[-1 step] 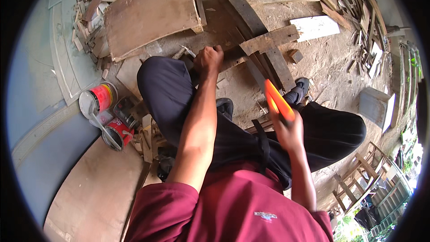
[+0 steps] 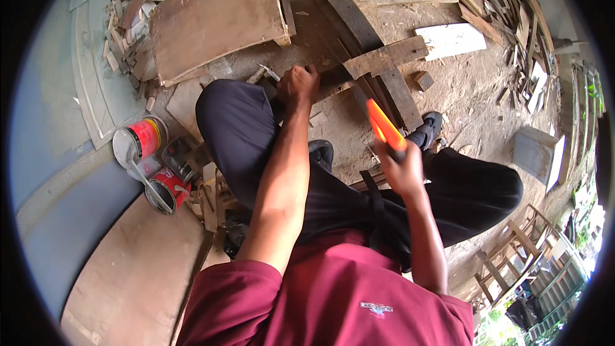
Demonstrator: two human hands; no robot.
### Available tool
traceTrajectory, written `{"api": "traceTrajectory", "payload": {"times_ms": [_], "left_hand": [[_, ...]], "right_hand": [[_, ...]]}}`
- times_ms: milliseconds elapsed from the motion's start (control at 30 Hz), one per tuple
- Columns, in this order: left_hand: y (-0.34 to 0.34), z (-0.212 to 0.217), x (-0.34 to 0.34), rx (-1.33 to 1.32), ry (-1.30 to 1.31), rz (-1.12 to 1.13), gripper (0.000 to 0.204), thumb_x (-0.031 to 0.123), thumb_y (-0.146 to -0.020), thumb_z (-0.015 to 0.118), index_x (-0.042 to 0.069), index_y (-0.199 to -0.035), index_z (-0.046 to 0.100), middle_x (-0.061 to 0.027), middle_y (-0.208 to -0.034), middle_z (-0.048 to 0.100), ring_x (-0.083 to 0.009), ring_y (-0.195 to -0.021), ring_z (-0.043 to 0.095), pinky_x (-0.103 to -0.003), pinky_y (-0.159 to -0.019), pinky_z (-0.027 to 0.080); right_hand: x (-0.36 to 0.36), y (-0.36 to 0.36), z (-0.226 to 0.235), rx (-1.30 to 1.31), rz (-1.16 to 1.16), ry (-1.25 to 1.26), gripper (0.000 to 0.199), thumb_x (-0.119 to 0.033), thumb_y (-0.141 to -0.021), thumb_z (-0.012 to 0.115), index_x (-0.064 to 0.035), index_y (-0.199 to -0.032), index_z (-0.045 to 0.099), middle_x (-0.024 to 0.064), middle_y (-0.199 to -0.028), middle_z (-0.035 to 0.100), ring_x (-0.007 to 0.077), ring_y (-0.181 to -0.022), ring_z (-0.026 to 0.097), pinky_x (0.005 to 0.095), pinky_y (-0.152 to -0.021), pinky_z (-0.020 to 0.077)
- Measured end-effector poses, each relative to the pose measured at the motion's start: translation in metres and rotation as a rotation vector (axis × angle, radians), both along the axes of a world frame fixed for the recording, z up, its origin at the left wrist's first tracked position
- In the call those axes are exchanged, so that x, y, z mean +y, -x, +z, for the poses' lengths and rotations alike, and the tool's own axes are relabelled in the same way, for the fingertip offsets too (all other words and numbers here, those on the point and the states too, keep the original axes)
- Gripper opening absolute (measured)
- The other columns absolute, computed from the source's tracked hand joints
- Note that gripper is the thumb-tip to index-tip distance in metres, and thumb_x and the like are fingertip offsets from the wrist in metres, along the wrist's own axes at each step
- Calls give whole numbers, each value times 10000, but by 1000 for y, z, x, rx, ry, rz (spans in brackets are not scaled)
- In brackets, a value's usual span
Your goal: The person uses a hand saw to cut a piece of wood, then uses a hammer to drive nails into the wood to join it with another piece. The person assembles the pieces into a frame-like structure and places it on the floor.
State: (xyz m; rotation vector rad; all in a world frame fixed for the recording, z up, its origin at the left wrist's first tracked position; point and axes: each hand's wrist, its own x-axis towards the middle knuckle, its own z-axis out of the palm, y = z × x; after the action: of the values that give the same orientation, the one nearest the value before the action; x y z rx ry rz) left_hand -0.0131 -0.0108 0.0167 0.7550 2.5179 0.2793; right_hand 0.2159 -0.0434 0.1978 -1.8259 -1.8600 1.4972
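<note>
Nothing shifted from the earlier frame: same grips, same pose, so work is mid-step. Right hand (image 2: pixel 402 168) clenched round a bright orange tool handle (image 2: pixel 383 123), smooth plastic, raised. Left hand (image 2: pixel 298 84) fisted on the rough grey plank (image 2: pixel 384 57), just ahead of the knee. Left of it, two red metal tins (image 2: pixel 154 160); beyond, a curved brown board (image 2: pixel 218 19).

Left arm bare, stretched forward up centre of frame, elbow slightly bent. Left hand (image 2: pixel 298 84) at upper centre, fingers curled into closed fist, knuckles up, pressed down just beyond left knee. Right forearm rises from lower right of centre, angled up and leftward. Right hand (image 2: pixel 400 168) raised at centre right, fingers wrapped tight, wrist cocked. Knees bent, legs spread to both sides.
</note>
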Motion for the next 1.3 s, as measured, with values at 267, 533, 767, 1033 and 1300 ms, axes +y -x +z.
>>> {"api": "traceTrajectory", "payload": {"times_ms": [267,533,767,1033,1300], "left_hand": [[10,5,11,-13,54,48,469,427,-855,496,34,-877,751,-212,-935,716,-392,-909,698,-473,-776,557],[4,-5,-3,0,43,15,496,440,-858,486,21,-869,750,-241,-928,708,-406,-908,694,-473,-814,549],[7,-4,15,45,10,45,520,452,-872,461,19,-841,747,-239,-926,710,-406,-907,694,-480,-820,546],[34,-32,32,40,-104,131,555,421,-871,405,-28,-866,731,-272,-944,696,-425,-891,693,-511,-815,533],[12,-8,17,37,43,3,544,437,-861,425,-6,-883,740,-261,-964,699,-416,-938,687,-485,-849,535]], "right_hand": [[-58,-47,93,40,-133,70,126,-54,-904,626,56,-955,661,20,-651,587,32,-664,505,235,-591,436],[-6,-8,-1,84,-30,-14,287,-213,-920,657,33,-791,584,79,-578,493,77,-580,403,333,-512,386],[-27,-38,97,61,58,126,149,-95,-877,668,48,-840,651,43,-597,548,46,-591,462,285,-528,415],[-10,-62,69,143,94,-65,192,-161,-900,693,20,-845,660,40,-599,588,47,-590,479,284,-535,424],[-39,-59,97,44,17,47,180,-131,-879,695,34,-833,642,121,-588,596,61,-563,520,298,-525,445]]}}
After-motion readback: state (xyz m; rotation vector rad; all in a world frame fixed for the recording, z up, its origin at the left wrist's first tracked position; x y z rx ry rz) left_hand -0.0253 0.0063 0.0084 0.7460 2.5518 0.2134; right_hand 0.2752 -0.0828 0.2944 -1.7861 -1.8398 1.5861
